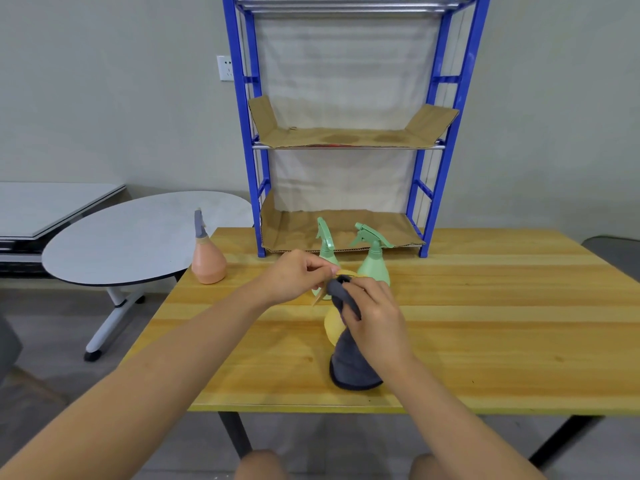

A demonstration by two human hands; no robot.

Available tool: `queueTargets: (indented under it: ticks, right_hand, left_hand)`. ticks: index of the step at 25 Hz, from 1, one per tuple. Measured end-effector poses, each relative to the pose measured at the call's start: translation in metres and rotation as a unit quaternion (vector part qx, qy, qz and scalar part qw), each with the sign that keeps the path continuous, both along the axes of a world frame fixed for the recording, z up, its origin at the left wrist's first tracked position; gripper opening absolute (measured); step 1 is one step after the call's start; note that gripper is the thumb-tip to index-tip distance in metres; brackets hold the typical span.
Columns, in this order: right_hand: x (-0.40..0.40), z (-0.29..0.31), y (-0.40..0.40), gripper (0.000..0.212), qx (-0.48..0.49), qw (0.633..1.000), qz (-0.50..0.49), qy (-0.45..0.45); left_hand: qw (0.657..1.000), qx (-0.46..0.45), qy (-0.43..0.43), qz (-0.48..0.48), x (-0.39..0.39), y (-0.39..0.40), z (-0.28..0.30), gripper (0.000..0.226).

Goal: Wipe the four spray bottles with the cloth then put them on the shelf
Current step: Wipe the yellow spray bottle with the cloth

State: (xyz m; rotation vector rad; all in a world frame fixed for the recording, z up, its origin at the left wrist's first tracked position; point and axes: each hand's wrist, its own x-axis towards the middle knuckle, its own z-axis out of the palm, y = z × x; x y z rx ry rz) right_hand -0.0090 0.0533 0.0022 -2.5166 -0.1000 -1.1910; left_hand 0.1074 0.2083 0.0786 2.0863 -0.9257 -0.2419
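Both hands work a yellow bottle with a grey cloth at the table's middle.

The right hand (372,318) clutches the dark grey cloth (349,362) against the yellow plastic spray bottle (333,325), whose top the left hand (294,275) pinches. Just beyond stand two green spray bottles (374,261); a peach-pink spray bottle (207,261) stands far left. The blue metal shelf (346,133) rises behind on the wooden table (485,323).

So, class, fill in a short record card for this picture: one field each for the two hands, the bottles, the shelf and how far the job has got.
left hand: pinches the top of the yellow bottle
right hand: grips the grey cloth against that bottle
green bottles: two, upright on the wooden table
orange bottle: upright near the table's left corner
blue shelf: cardboard-lined, holds no bottles
progress: wiping under way, none shelved
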Motion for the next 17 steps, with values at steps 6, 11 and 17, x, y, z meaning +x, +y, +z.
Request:
queueTargets:
  ticks: [6, 11, 17]
  right_hand:
    - [-0.005, 0.004, -0.014, 0.031, 0.04, 0.998, -0.035, 0.03]
    - [-0.008, 0.004, -0.005, 0.029, 0.041, 0.997, -0.001, 0.06]
    - [-0.017, 0.043, -0.031, 0.027, 0.054, 0.994, -0.068, 0.072]
  left_hand:
    - [1.0, 0.019, -0.015, 0.001, -0.005, -0.003, 0.004, 0.025]
    - [1.0, 0.015, -0.013, 0.011, -0.007, -0.003, 0.004, 0.024]
    - [0.999, 0.002, 0.014, 0.043, -0.012, -0.005, -0.012, 0.041]
